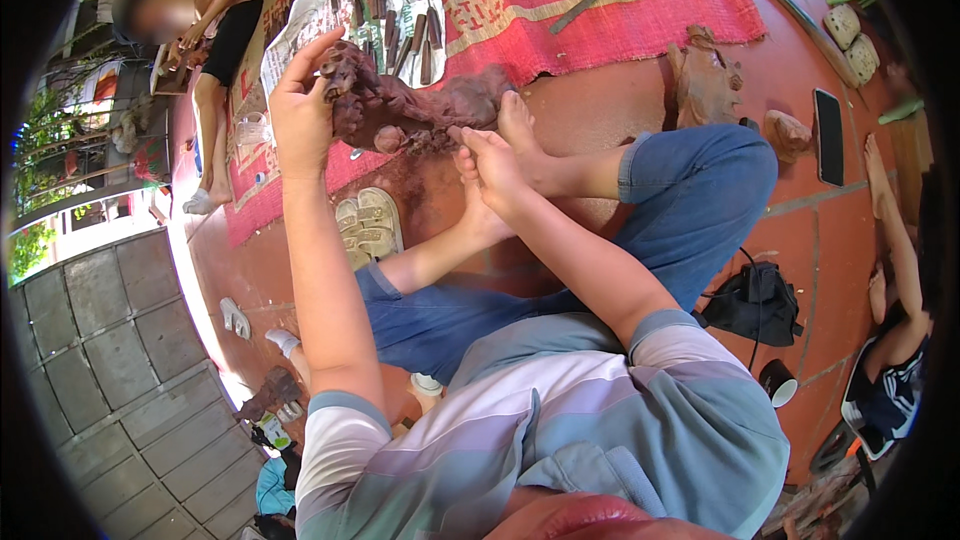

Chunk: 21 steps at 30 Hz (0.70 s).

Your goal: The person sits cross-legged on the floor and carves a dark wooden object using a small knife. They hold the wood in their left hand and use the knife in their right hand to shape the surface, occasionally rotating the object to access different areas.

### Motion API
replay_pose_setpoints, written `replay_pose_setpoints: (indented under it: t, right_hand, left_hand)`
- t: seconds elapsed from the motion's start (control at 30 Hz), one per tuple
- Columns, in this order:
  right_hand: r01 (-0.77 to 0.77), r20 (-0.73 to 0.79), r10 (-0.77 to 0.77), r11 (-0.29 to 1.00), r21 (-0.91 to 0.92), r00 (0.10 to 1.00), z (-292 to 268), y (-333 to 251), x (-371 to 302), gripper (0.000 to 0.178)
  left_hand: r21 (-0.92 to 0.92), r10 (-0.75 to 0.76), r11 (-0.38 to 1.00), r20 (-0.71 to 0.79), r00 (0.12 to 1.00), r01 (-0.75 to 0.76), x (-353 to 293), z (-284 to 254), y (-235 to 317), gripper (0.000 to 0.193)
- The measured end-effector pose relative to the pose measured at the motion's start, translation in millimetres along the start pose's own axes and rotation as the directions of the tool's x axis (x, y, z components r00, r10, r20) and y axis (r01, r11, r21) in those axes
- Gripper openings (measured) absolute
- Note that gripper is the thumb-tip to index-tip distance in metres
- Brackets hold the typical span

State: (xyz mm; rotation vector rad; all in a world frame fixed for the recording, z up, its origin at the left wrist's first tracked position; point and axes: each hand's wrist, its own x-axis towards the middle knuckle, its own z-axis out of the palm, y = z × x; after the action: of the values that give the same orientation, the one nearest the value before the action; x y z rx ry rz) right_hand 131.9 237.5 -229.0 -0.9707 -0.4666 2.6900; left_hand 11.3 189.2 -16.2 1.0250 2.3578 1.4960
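A dark reddish-brown wood carving [425, 115], knobbly and deeply cut, lies crosswise before my crossed legs. My left hand [305, 115] grips its left end, thumb and fingers around the knobbed part. At the carving's near edge, right of its middle, my right hand [490, 165] is closed. Whatever those fingers hold is too small or hidden to name. One bare foot [517, 125] rests against the right end of the wood. Just beyond, carving tools [376, 5] with dark handles lie in rows on a white printed sack [300, 15].
A red and tan mat [640, 10] covers the far floor, a flat grey strip [580, 10] on it. Sandals [370, 223] stand left of my legs. Rightward are a wood piece [705, 80], a phone [829, 137] and a black bag [755, 305]. Another person [205, 0] sits far left.
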Motion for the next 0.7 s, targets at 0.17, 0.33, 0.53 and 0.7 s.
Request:
replay_pose_setpoints:
  t: [0.17, 0.33, 0.53, 0.7]
  right_hand:
    - [0.081, -0.133, -0.092, 0.993, -0.086, 0.987, 20.9, 1.3, -9.9, 0.012]
    - [0.275, -0.005, -0.294, 0.900, -0.339, 0.956, 12.3, -8.7, -19.0, 0.010]
    - [0.537, 0.071, -0.535, 0.819, -0.202, 0.842, -21.9, -20.8, -5.5, 0.013]
    - [0.635, -0.005, -0.644, 0.754, -0.168, 0.765, -30.1, -71.7, -20.1, 0.013]
  left_hand:
    - [0.015, -0.001, 1.000, -0.012, 1.000, 0.001, -0.2, 2.1, -1.0, 0.038]
    - [0.055, 0.006, 0.998, -0.017, 1.000, -0.005, -2.6, 3.8, 7.7, 0.041]
    - [0.045, 0.040, 0.998, 0.012, 0.999, -0.041, 3.5, 4.1, -0.5, 0.038]
    - [-0.013, -0.018, 1.000, 0.015, 1.000, 0.019, 3.5, -9.9, -11.8, 0.036]
